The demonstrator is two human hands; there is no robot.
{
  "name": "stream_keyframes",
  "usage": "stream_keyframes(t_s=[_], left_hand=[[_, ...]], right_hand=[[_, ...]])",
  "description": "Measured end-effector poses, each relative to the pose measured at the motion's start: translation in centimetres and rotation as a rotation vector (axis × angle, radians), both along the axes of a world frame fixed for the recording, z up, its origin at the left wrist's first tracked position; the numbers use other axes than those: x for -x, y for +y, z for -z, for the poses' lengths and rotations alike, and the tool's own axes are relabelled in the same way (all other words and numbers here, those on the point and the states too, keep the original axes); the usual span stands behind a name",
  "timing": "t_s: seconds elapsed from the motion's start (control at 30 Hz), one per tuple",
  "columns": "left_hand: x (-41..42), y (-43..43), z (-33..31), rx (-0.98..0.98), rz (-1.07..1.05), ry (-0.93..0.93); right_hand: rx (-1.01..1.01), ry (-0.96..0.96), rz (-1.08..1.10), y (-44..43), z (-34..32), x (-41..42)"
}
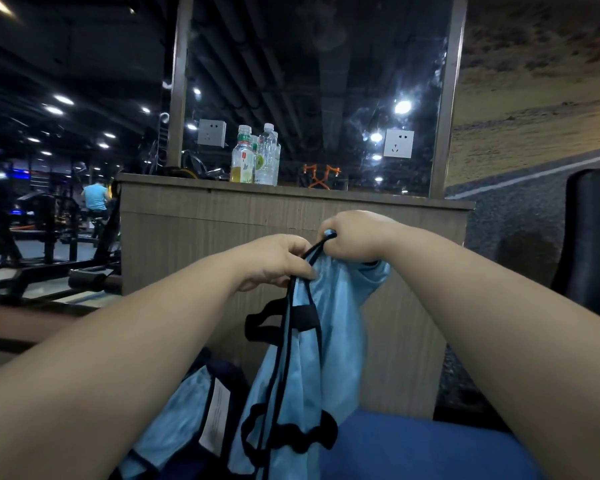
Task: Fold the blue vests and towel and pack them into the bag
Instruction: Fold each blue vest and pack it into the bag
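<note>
The left hand (274, 261) is curled, its fingers and thumb pinching the black-trimmed edge of a blue vest (312, 341) near the top. The right hand (354, 237) sits just beside it and slightly higher, closed in a fist round the vest's upper strap, with a bit of blue fabric poking out above the knuckles. Both forearms reach forward from the lower corners, and the vest hangs down between them in loose folds, its black loops and bands showing on the front. Its lower end drops out of view at the bottom edge, touching a blue cushion (413, 445) on the right. Down to the left lies a second blue vest (174, 417) with a white label (215, 417), resting against dark navy fabric; whether that is the bag cannot be told. Behind the hands stands a wooden counter (222, 230) with two plastic bottles (255, 157) side by side on its top, in front of a mirror panel bearing two wall sockets (398, 143). A black chair (593, 237) stands at the right edge. Far left, a person in a blue shirt (94, 197) sits among gym machines.
</note>
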State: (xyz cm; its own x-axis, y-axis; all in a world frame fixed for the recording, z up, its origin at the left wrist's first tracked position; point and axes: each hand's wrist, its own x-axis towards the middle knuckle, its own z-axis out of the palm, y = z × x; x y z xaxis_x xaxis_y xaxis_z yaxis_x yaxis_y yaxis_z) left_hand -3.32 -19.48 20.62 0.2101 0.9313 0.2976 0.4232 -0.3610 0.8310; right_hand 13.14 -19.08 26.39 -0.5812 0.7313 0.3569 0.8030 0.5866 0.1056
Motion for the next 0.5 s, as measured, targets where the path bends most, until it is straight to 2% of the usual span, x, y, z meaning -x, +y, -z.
stream_keyframes(t_s=[0.23,0.4,0.5], left_hand=[[0.0,0.0,1.7,0.097,0.171,-0.054],[0.2,0.8,2.9,0.192,0.193,-0.344],[-0.3,0.5,3.4,0.104,0.167,-0.207]], right_hand=[[0.033,0.081,-0.087,0.8,0.6,-0.9],[0.084,0.201,-0.161,1.4,1.0,-1.4],[0.125,0.242,-0.183,1.7,1.2,-1.6]])
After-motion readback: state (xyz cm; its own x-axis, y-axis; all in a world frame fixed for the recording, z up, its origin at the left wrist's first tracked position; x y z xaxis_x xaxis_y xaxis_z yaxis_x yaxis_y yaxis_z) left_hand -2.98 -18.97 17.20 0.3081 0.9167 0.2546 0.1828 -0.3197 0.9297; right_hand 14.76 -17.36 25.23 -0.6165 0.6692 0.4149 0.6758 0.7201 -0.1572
